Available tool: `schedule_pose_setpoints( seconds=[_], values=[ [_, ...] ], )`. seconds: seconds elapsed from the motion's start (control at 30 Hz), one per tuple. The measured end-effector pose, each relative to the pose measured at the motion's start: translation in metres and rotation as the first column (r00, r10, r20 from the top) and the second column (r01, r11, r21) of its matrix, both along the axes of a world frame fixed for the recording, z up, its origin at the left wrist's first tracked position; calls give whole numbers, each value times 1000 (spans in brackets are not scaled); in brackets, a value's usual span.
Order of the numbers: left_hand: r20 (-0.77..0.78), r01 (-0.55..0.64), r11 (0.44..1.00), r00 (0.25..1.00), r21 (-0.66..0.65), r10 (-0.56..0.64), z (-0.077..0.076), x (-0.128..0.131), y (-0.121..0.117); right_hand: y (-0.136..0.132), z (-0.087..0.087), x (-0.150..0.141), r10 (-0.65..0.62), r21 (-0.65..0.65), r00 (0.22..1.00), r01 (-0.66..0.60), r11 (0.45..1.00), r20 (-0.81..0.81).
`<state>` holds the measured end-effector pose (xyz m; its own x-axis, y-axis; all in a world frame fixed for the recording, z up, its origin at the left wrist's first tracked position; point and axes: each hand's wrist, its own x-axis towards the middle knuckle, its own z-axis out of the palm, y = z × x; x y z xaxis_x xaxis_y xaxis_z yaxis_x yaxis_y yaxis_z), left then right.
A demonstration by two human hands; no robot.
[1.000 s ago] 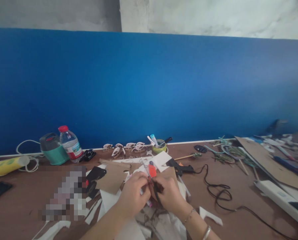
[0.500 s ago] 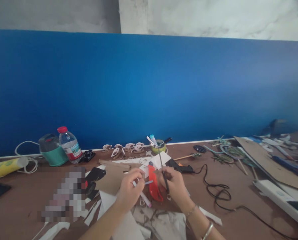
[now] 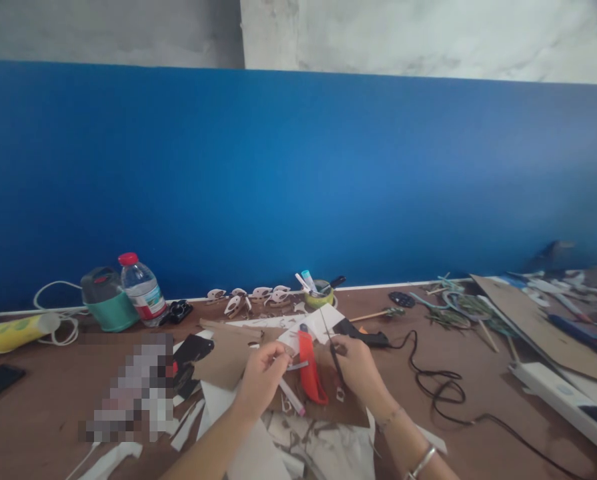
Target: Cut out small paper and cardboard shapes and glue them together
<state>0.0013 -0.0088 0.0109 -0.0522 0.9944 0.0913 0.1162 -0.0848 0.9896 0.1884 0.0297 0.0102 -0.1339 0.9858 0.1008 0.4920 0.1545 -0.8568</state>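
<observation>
My left hand (image 3: 264,373) is closed in a pinch above the cluttered middle of the table, with a tiny piece at its fingertips that is too small to name. A thin pale strip (image 3: 298,365) shows just right of those fingertips. In my right hand (image 3: 355,363) is a slim dark tool (image 3: 335,357) with a long thin tip pointing up and away; its exact kind is unclear. Between the hands lies a curved orange-red object (image 3: 310,373). A white marker with a pink end (image 3: 292,397) lies left of it.
Several white bird-like cutouts (image 3: 235,303) stand by the blue partition (image 3: 298,180). Near them is a yellow-green cup (image 3: 320,300) of pens. A black glue gun (image 3: 368,333) trails its cord rightward. A bottle (image 3: 143,293) stands left; a white power strip (image 3: 563,407) lies right.
My right hand has shifted slightly right with the slim tool, which now leans further left at its tip. My left hand stays pinched, nearly in place. The view has moved slightly.
</observation>
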Motion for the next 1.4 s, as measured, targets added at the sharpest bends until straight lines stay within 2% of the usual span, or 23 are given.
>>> schedule_pose_setpoints(
  seconds=[0.1, 0.17, 0.23, 0.3, 0.37, 0.43, 0.53, 0.63, 0.77, 0.97, 1.23, 1.4],
  values=[
    [-44, 9, 1000, 999, -4, -9, 1, 0, -1, 4, -4, 7, 55, -163, 997, -46, 986, 50],
    [-72, 12, 1000, 997, -1, -12, -1, 0, 0, 4, -6, 8, 89, -210, 986, -58, 976, 142],
    [-87, 24, 1000, 996, 9, -23, -5, 0, 1, 4, -5, 6, 45, -156, 953, 3, 988, 301],
    [-90, 43, 999, 995, 24, -40, -9, 1, 2, 3, -1, 4, -66, -32, 884, 91, 995, 463],
    [-95, 59, 997, 994, 48, -54, -12, 1, 2, 1, 3, 1, -152, 78, 834, 131, 988, 531],
    [-123, 68, 995, 991, 67, -59, -12, 1, 2, -3, 7, -3, -129, 132, 876, 75, 988, 465],
    [-178, 88, 994, 981, 63, -76, -7, 2, -1, -12, 5, -10, 77, 201, 978, -117, 973, 196],
    [-206, 126, 989, 973, 79, -108, -2, 4, -5, -20, -2, -17, 196, 227, 980, -196, 954, 20],
    [-330, 153, 975, 939, 161, -93, 1, 5, -9, -24, -8, -23, 234, 195, 971, -220, 956, -56],
    [-538, 199, 935, 843, 292, -12, 1, 4, -12, -23, -5, -22, 289, 128, 949, -273, 953, -127],
    [-658, 274, 888, 752, 369, 41, 0, 4, -13, -23, -6, -23, 319, 32, 905, -323, 946, -280],
    [-701, 311, 860, 710, 405, 74, 0, 2, -12, -24, -5, -24, 296, -26, 886, -326, 945, -358]
  ],
)
